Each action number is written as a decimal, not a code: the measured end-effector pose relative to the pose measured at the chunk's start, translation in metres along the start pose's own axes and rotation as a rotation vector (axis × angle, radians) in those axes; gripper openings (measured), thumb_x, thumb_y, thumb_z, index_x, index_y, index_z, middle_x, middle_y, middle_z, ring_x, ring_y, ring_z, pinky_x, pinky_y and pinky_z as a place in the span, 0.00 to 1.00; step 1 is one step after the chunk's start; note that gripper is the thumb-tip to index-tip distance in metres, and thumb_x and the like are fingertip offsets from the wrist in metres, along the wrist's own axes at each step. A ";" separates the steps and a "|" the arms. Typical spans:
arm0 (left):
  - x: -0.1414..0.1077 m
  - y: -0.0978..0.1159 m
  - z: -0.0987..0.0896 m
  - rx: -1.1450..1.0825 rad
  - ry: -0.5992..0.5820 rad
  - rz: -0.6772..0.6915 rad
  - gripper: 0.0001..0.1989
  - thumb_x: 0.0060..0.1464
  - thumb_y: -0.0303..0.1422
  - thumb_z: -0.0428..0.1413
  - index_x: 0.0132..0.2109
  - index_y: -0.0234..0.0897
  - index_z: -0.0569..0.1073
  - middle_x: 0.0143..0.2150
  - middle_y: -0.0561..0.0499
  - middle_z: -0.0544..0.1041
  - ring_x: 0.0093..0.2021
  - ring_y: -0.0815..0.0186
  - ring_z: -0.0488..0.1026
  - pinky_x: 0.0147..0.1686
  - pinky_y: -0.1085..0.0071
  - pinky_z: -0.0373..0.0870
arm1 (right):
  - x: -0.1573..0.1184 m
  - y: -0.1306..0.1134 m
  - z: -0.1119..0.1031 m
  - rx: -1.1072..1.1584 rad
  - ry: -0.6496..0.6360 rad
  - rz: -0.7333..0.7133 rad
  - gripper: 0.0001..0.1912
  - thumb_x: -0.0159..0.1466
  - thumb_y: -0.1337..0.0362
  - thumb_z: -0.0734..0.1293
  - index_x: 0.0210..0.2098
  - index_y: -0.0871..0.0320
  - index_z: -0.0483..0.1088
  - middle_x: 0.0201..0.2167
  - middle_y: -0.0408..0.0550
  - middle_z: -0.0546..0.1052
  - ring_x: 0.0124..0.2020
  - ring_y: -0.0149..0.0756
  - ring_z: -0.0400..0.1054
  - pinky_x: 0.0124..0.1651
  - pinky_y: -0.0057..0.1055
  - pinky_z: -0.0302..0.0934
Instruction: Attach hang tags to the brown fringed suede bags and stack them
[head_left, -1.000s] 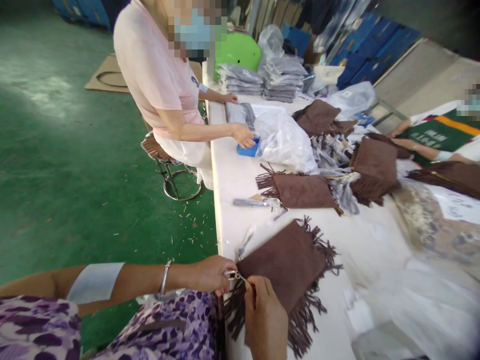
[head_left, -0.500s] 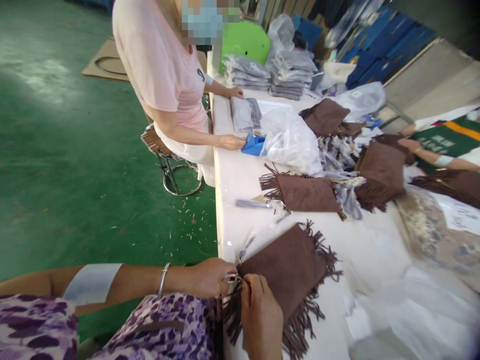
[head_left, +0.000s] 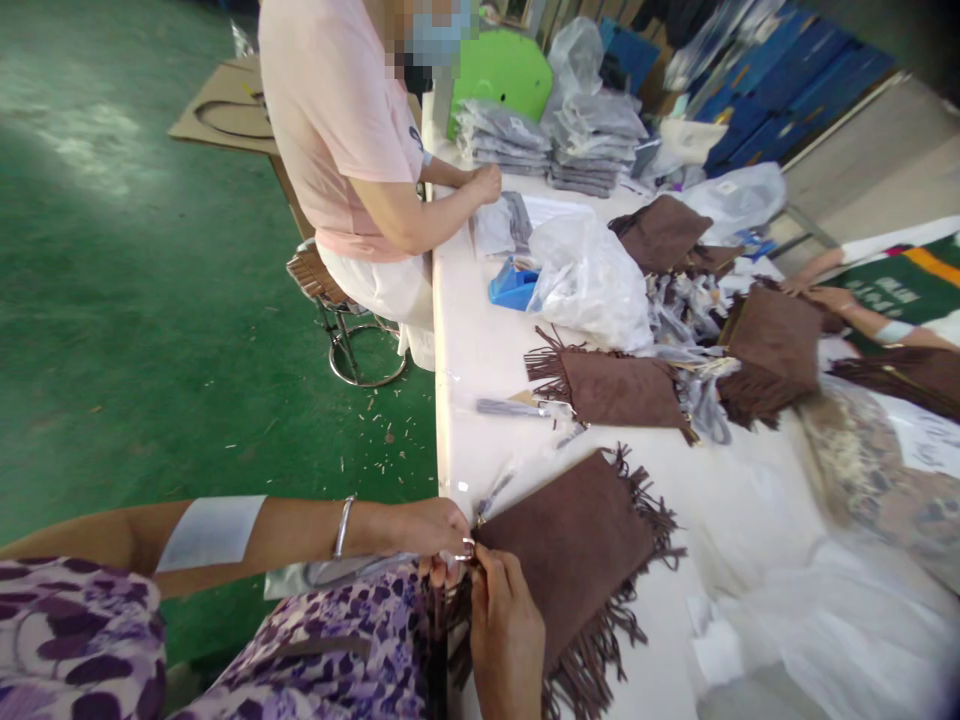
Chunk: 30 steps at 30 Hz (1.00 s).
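Note:
My left hand (head_left: 431,532) is closed on a small silver metal clasp (head_left: 467,549) at the near corner of a brown fringed bag (head_left: 570,545). Beside it, my right hand (head_left: 510,618) pinches at the same clasp, its fingertips almost touching those of the left. The bag lies flat and tilted on the white table (head_left: 472,450), with fringe along two sides. A wrapped strip with a tag (head_left: 496,492) sticks out at the bag's upper left corner. What lies between my fingertips is partly hidden.
Another fringed bag (head_left: 622,385) lies beyond, near a white plastic bag (head_left: 589,280) and a blue container (head_left: 514,285). A co-worker in pink (head_left: 352,130) sits at the table's left edge. Clear plastic wrapping (head_left: 832,620) lies at the right; grey packets (head_left: 502,130) are stacked behind.
My hands have drawn closer together around the clasp, the right moving slightly left. The co-worker's near hand has left the blue container and joined the other hand. The view has shifted slightly.

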<state>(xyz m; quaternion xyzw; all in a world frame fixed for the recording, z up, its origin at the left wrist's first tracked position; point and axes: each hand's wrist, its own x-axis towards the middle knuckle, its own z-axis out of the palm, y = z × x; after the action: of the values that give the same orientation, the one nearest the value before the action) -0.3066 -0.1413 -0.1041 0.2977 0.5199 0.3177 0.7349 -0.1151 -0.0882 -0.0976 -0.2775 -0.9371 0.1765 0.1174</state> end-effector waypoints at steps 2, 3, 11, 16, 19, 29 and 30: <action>0.001 0.002 -0.004 -0.059 -0.014 -0.033 0.15 0.46 0.43 0.58 0.25 0.34 0.72 0.22 0.50 0.74 0.19 0.66 0.69 0.18 0.74 0.63 | -0.002 0.000 0.005 -0.030 -0.009 -0.004 0.16 0.72 0.63 0.53 0.49 0.55 0.69 0.40 0.49 0.76 0.38 0.35 0.73 0.39 0.29 0.67; 0.003 0.001 -0.005 -0.079 -0.018 -0.045 0.15 0.45 0.43 0.60 0.24 0.34 0.71 0.22 0.50 0.74 0.20 0.66 0.69 0.18 0.73 0.64 | -0.002 0.000 0.006 -0.044 -0.014 -0.006 0.16 0.72 0.63 0.52 0.48 0.55 0.70 0.39 0.50 0.76 0.38 0.36 0.73 0.39 0.29 0.67; 0.009 -0.009 -0.011 -0.217 -0.119 -0.125 0.11 0.42 0.40 0.63 0.26 0.35 0.75 0.22 0.49 0.76 0.24 0.57 0.75 0.27 0.61 0.75 | -0.006 -0.007 0.011 0.000 0.154 0.123 0.17 0.72 0.57 0.54 0.50 0.58 0.69 0.47 0.55 0.74 0.41 0.36 0.74 0.36 0.27 0.66; -0.002 -0.005 -0.006 -0.275 -0.167 -0.126 0.11 0.43 0.40 0.62 0.27 0.35 0.77 0.23 0.48 0.77 0.25 0.55 0.76 0.30 0.59 0.76 | -0.025 -0.024 0.020 0.185 0.167 0.346 0.17 0.71 0.55 0.55 0.40 0.56 0.72 0.38 0.51 0.78 0.37 0.37 0.75 0.39 0.28 0.66; -0.007 -0.002 -0.004 -0.276 -0.202 -0.131 0.10 0.44 0.38 0.60 0.27 0.34 0.77 0.26 0.46 0.79 0.28 0.54 0.77 0.32 0.57 0.77 | -0.031 -0.030 0.023 0.333 0.068 0.463 0.16 0.69 0.55 0.58 0.42 0.54 0.75 0.37 0.50 0.81 0.35 0.38 0.76 0.38 0.28 0.66; -0.004 -0.011 -0.010 -0.289 -0.433 -0.197 0.16 0.53 0.43 0.54 0.33 0.34 0.78 0.32 0.41 0.80 0.35 0.51 0.78 0.36 0.54 0.77 | -0.014 -0.036 0.043 1.004 0.078 0.852 0.21 0.56 0.42 0.66 0.29 0.55 0.74 0.10 0.36 0.65 0.11 0.29 0.55 0.14 0.25 0.49; -0.002 -0.013 -0.010 -0.281 -0.435 -0.200 0.17 0.53 0.44 0.53 0.33 0.34 0.78 0.32 0.41 0.80 0.34 0.51 0.78 0.35 0.55 0.77 | -0.013 -0.037 0.045 1.050 0.081 0.872 0.22 0.55 0.41 0.67 0.28 0.55 0.73 0.10 0.36 0.64 0.11 0.27 0.53 0.13 0.24 0.47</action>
<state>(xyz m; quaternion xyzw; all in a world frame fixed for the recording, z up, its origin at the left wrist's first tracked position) -0.3149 -0.1498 -0.1151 0.2011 0.3275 0.2415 0.8910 -0.1362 -0.1362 -0.1256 -0.5423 -0.5248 0.6281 0.1895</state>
